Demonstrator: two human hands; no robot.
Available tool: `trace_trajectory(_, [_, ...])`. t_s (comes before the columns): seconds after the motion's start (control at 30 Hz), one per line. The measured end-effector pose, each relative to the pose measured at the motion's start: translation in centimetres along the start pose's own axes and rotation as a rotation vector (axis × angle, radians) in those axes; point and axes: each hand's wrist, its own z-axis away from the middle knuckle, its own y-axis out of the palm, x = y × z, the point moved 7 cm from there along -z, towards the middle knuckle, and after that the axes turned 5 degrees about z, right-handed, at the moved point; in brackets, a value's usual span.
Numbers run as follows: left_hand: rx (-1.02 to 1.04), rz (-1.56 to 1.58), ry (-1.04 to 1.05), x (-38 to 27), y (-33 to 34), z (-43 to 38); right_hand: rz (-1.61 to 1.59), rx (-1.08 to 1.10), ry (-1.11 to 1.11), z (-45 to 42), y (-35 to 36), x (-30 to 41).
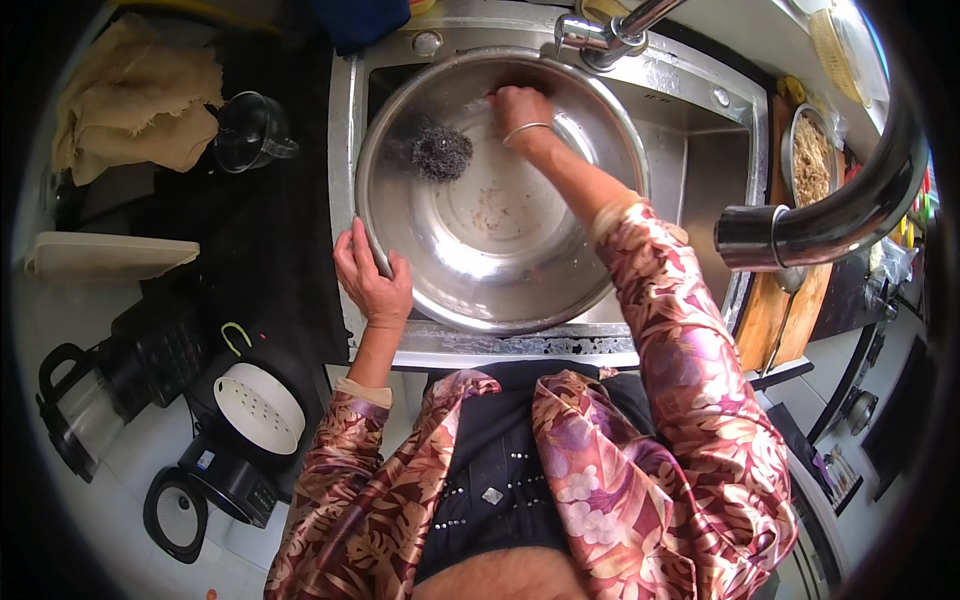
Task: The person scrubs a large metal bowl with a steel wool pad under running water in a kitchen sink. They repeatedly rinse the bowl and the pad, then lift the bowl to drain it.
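Note:
A large round stainless steel basin (517, 300) rests over the sink. My left hand (373, 279) grips its left rim, with the thumb on the inner side and the fingers outside. My right hand (523, 112) is curled against the basin's far inner wall; its fingertips are hidden, and whether it holds anything cannot be told. A dark steel-wool scrubber (442, 154) lies inside the basin, left of my right hand. Brownish residue (499, 212) spots the basin's bottom.
A steel sink (716, 172) extends to the right beneath a curved faucet (825, 232). On the wooden board (806, 307) are a bowl of shredded food (812, 157) and a ladle (780, 330). Leftward are a glass cup (251, 133), tan cloth (142, 97) and white perforated basket (259, 409).

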Motion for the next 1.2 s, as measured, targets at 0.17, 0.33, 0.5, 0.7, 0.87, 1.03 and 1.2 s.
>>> trace_trajectory(0.17, [-0.021, 0.035, -0.017, 0.8, 0.0, 0.2, 0.082, 0.157, 0.009, -0.4, 1.4, 1.6])
trace_trajectory(0.33, [0.001, 0.008, -0.009, 0.2, 0.0, 0.0, 0.006, 0.0, -0.069, -0.3, 0.4, 0.0])
trace_trajectory(0.5, [-0.008, 0.007, -0.003, 0.6, 0.3, 0.1, 0.034, 0.044, -0.179, 0.5, 2.8, 5.8])
trace_trajectory(0.7, [-0.015, 0.007, -0.007, 0.7, 0.0, 0.3, 0.092, 0.003, -0.034, 0.4, -1.0, 0.0])
trace_trajectory(0.87, [-0.004, 0.008, -0.012, 0.4, 0.3, -0.1, 0.07, 0.04, -0.129, -0.3, 2.6, 3.7])
trace_trajectory(1.03, [-0.011, -0.013, -0.005, 0.6, 0.0, 0.0, 0.029, -0.056, -0.062, -0.6, 1.1, 0.8])
trace_trajectory(1.2, [-0.002, -0.032, 0.012, 0.1, 0.0, 0.0, 0.014, -0.195, 0.097, 1.8, -2.1, -3.6])
